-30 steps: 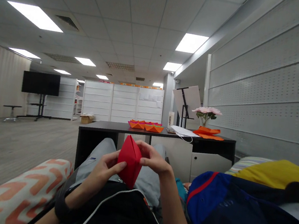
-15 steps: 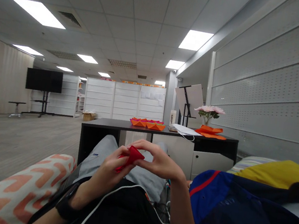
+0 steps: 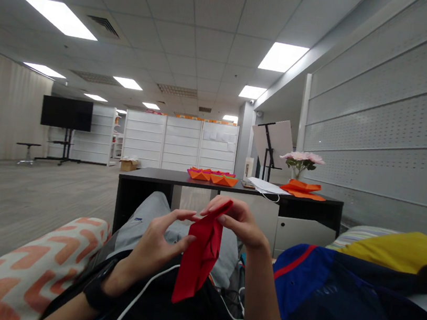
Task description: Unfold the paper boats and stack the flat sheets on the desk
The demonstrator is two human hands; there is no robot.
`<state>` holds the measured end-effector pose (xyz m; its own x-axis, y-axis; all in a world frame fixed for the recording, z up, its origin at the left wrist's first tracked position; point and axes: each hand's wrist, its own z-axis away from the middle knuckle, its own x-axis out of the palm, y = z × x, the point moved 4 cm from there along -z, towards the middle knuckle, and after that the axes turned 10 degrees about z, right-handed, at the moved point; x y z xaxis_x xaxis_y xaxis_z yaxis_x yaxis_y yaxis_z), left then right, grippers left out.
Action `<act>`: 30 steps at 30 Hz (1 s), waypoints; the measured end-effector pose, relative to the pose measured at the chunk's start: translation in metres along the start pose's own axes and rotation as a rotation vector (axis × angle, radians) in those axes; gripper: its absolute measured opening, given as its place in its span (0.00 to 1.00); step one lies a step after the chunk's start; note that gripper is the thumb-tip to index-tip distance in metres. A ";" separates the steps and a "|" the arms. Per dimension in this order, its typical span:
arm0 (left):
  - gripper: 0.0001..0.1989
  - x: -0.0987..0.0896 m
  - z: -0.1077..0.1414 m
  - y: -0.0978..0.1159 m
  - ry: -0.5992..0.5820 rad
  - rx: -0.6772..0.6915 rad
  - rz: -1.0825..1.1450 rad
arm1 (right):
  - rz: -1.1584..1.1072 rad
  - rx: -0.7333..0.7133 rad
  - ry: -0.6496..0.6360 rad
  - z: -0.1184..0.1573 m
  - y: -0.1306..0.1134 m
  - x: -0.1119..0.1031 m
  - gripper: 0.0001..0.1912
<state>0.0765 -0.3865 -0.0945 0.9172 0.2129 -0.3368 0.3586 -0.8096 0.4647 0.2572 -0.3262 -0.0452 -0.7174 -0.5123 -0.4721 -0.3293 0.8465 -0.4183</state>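
Red paper (image 3: 199, 256), pinched in right hand (image 3: 247, 228), touches loosely open left hand (image 3: 156, 243).

1. The low counter (image 3: 151, 174) has a dark top.
2. Folded orange and magenta origami pieces (image 3: 224, 180) sit grouped near its middle.
3. Right of them stands a pale bottle (image 3: 249, 168), then white sheets (image 3: 266, 186) lie overlapping the front edge.
4. Orange paper (image 3: 301, 189) lies toward the right end, before pink flowers (image 3: 303, 156).

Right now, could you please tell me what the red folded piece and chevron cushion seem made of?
The red folded piece looks like matte paper, given its crisp creases; the chevron cushion is probably dull fabric, judging by its rounded edge.
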 end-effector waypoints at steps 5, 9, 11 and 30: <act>0.09 0.001 0.000 -0.016 0.075 -0.159 0.173 | 0.041 0.154 0.001 -0.006 0.000 0.012 0.21; 0.12 -0.008 -0.003 -0.023 0.285 -0.232 0.286 | 0.304 0.235 0.174 -0.006 -0.009 0.011 0.32; 0.13 -0.011 -0.004 -0.023 0.340 -0.244 0.322 | 0.406 0.289 0.179 -0.004 -0.014 0.013 0.39; 0.16 -0.010 -0.006 -0.017 0.432 -0.226 0.457 | 0.769 0.375 0.130 -0.007 -0.009 0.020 0.07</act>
<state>0.0628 -0.3715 -0.0942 0.9559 0.1134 0.2708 -0.0981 -0.7460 0.6586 0.2413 -0.3436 -0.0455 -0.7301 0.2227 -0.6460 0.4839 0.8360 -0.2587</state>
